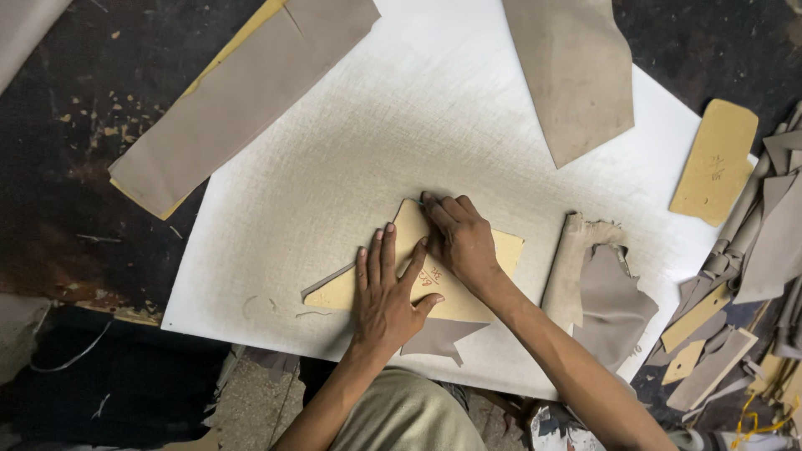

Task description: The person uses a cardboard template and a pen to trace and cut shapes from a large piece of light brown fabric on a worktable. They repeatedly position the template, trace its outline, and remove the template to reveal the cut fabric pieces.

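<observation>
At the near edge of the white board (351, 150), my left hand (386, 292) lies flat on a tan card pattern (501, 248), fingers spread and pressing it down. My right hand (458, 240) crosses above it at the pattern's top corner, fingers curled together and pressed against the card's edge (whether they pinch a tool there I cannot tell). The pattern sits on a grey leather piece (439, 338), which shows as a thin strip along the pattern's left side and as a pointed flap below it, toward me.

Just right of my right forearm, near the board's near right corner, lies a crumpled grey scrap (603, 296) with a ragged edge. A large grey offcut (576, 71) hangs over the far edge of the board, its point aimed at the middle. At the far left corner, a long grey strip (238, 100) rests on a yellow card, half on the board and half on the dark worn table (67, 167).

Off the right edge, a second tan pattern (717, 163) lies on the table beside a heap of cut pieces (752, 276), grey and tan, stacked loosely down to the near right corner
</observation>
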